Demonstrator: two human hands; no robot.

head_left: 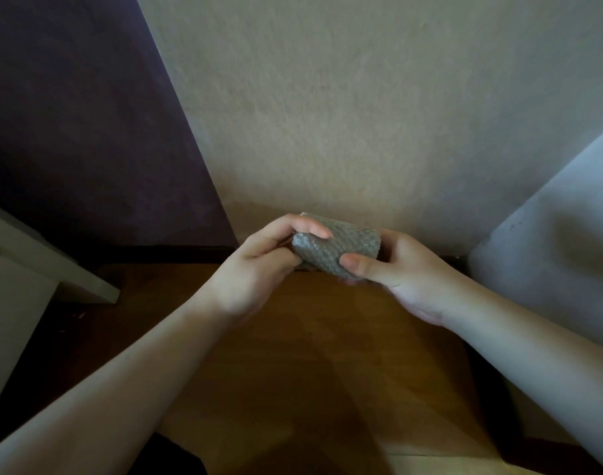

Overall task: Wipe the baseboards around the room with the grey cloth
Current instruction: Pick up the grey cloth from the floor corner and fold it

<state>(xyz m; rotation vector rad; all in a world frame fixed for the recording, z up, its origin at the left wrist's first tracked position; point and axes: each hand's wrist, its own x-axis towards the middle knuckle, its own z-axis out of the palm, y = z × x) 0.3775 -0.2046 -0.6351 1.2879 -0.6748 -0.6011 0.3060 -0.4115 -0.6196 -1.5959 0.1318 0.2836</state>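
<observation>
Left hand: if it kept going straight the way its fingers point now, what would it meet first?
The left hand points rightward into the grey cloth it already grips; beyond that, probably the right hand holding the other end.

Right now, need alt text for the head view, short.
Two bare hands hold a folded grey cloth between them, left hand and right hand each gripping an end, just above a dark baseboard where a beige wall meets the wooden floor.
</observation>
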